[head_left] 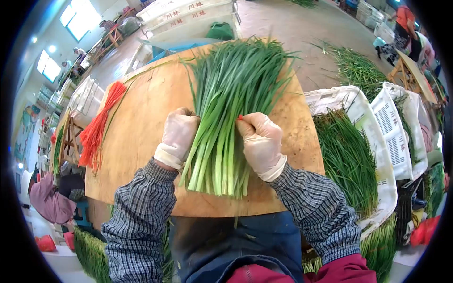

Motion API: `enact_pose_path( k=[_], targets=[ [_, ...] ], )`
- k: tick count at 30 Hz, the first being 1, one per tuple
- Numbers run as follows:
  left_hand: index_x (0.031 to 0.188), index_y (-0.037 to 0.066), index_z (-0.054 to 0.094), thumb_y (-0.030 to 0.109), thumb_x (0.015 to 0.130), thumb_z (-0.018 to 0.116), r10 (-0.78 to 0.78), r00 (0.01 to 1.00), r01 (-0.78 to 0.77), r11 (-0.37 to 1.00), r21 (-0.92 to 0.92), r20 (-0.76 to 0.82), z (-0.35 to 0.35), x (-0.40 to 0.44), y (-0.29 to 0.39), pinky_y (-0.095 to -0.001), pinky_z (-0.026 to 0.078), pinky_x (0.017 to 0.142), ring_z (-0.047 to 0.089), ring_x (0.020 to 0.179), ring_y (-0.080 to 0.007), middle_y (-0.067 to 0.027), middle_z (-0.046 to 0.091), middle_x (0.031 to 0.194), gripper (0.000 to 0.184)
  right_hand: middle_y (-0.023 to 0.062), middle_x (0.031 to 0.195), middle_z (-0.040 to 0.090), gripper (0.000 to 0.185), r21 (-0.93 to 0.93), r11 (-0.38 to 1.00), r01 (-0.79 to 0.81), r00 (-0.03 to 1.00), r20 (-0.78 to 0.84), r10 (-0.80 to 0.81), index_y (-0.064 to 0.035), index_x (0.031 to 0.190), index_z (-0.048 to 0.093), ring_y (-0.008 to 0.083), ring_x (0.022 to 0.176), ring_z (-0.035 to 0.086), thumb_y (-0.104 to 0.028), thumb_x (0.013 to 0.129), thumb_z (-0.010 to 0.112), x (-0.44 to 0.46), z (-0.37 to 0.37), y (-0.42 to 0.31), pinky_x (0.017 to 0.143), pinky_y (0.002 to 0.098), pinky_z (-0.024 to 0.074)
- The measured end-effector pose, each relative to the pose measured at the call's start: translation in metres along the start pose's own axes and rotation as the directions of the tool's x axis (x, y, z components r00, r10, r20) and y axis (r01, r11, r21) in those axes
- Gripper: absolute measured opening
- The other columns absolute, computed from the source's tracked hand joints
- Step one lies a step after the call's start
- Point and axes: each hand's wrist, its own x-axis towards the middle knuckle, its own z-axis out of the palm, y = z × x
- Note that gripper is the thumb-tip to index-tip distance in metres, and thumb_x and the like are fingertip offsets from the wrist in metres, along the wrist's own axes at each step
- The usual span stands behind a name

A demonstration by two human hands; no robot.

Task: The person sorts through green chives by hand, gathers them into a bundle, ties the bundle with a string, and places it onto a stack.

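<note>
A thick bundle of garlic chives point(222, 127) lies on the wooden table, pale stem ends toward me and dark leaves fanning away. My left hand point(178, 134), in a thin whitish glove, is closed against the left side of the bundle; whatever its fingers hold is hidden. At the right side, my gloved right hand point(262, 144) pinches a red tie point(240, 117), of which only a short bit shows at the fingertips. Whether the tie passes under the stems cannot be seen.
A bunch of red plastic ties point(101, 125) hangs over the table's point(146, 108) left edge. On the right stands a white crate point(384, 188) filled with chives. More greens point(358, 68) lie on the floor. Stacked white crates point(188, 19) stand beyond the table. Other people work farther off.
</note>
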Motion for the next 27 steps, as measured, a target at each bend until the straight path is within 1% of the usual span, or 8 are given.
enact_pose_path(
  k=[1, 2, 8, 13, 20, 21, 24, 27],
  targets=[
    [0.072, -0.001, 0.066, 0.008, 0.062, 0.063, -0.006, 1.0, 0.006, 1.0, 0.012, -0.002, -0.002, -0.001, -0.002, -0.0319, 0.05, 0.063, 0.061, 0.068, -0.0268, -0.0185, 0.06, 0.067, 0.014, 0.0168, 0.071, 0.059, 0.007, 0.011, 1.0, -0.027, 1.0, 0.006, 0.027, 0.0008, 0.078, 0.061, 0.0278, 0.064, 0.06, -0.005, 0.077, 0.064, -0.002, 0.0, 0.0, 0.057, 0.032, 0.0461],
    [0.075, -0.003, 0.064, 0.007, 0.068, 0.059, -0.599, 0.792, 0.567, 0.65, -0.507, 0.117, 0.003, 0.0, 0.003, -0.0302, 0.048, 0.056, 0.06, 0.062, -0.0213, -0.0167, 0.06, 0.063, 0.014, 0.0164, 0.071, 0.059, 0.007, 0.021, 0.998, -0.054, 0.998, 0.013, 0.053, 0.0011, 0.078, 0.061, 0.0264, 0.063, 0.059, -0.005, 0.077, 0.064, -0.001, -0.003, 0.002, 0.057, 0.0314, 0.0457],
    [0.083, -0.001, 0.06, 0.015, 0.083, 0.051, -0.616, 0.666, 0.647, 0.195, -0.737, 0.421, -0.013, -0.005, 0.013, -0.0254, 0.041, 0.046, 0.052, 0.052, -0.0119, -0.0061, 0.058, 0.066, 0.018, 0.0087, 0.061, 0.058, 0.009, 0.124, 0.92, -0.373, 0.926, 0.115, 0.36, 0.0023, 0.08, 0.064, 0.0119, 0.056, 0.054, -0.006, 0.079, 0.061, 0.007, -0.029, 0.023, 0.051, 0.0253, 0.042],
    [0.095, 0.0, 0.062, 0.054, 0.082, 0.054, -0.558, 0.692, 0.696, 0.343, -0.631, 0.459, -0.025, -0.009, 0.016, -0.026, 0.045, 0.048, 0.057, 0.06, -0.0133, -0.0058, 0.06, 0.074, 0.056, 0.0076, 0.061, 0.059, 0.015, -0.084, 0.873, -0.48, 0.863, 0.135, 0.487, 0.0012, 0.087, 0.066, 0.0104, 0.054, 0.054, -0.01, 0.08, 0.06, 0.012, -0.05, 0.018, 0.05, 0.0254, 0.0426],
    [0.107, -0.007, 0.055, 0.041, 0.074, 0.07, -0.416, 0.748, 0.66, 0.396, -0.638, 0.516, -0.045, -0.017, 0.041, -0.0287, 0.046, 0.082, 0.06, 0.091, -0.0203, -0.0155, 0.062, 0.099, 0.06, 0.0133, 0.086, 0.063, 0.038, -0.239, 0.969, -0.069, 0.997, -0.034, 0.062, 0.0037, 0.107, 0.058, 0.018, 0.073, 0.06, -0.026, 0.084, 0.063, 0.025, -0.05, -0.001, 0.064, 0.0293, 0.0462],
    [0.109, -0.007, 0.054, 0.038, 0.073, 0.071, -0.394, 0.769, 0.635, 0.379, -0.673, 0.504, -0.039, -0.019, 0.04, -0.0284, 0.046, 0.083, 0.06, 0.093, -0.02, -0.0153, 0.062, 0.101, 0.06, 0.0178, 0.108, 0.057, 0.054, -0.347, 0.938, -0.011, 0.998, 0.056, 0.032, 0.0036, 0.117, 0.05, 0.0235, 0.095, 0.056, -0.038, 0.084, 0.061, 0.029, -0.053, -0.004, 0.079, 0.0323, 0.0449],
    [0.114, -0.006, 0.051, 0.034, 0.071, 0.075, -0.363, 0.802, 0.593, 0.39, -0.704, 0.475, -0.024, -0.022, 0.035, -0.0281, 0.046, 0.084, 0.059, 0.096, -0.0185, -0.0138, 0.061, 0.105, 0.063, 0.0201, 0.119, 0.049, 0.069, -0.321, 0.88, 0.349, 0.937, 0.141, -0.32, 0.0022, 0.12, 0.048, 0.0291, 0.111, 0.046, -0.053, 0.08, 0.058, 0.042, -0.035, -0.026, 0.094, 0.0384, 0.0372],
    [0.117, -0.004, 0.05, 0.026, 0.074, 0.073, -0.368, 0.81, 0.586, 0.521, -0.621, 0.456, -0.028, -0.022, 0.035, -0.0277, 0.046, 0.082, 0.059, 0.094, -0.017, -0.0119, 0.061, 0.104, 0.056, 0.0203, 0.125, 0.046, 0.084, -0.287, 0.852, 0.438, 0.886, 0.299, -0.355, -0.004, 0.127, 0.045, 0.0342, 0.12, 0.039, -0.067, 0.072, 0.053, 0.049, -0.01, -0.031, 0.101, 0.0449, 0.0287]
  ],
)
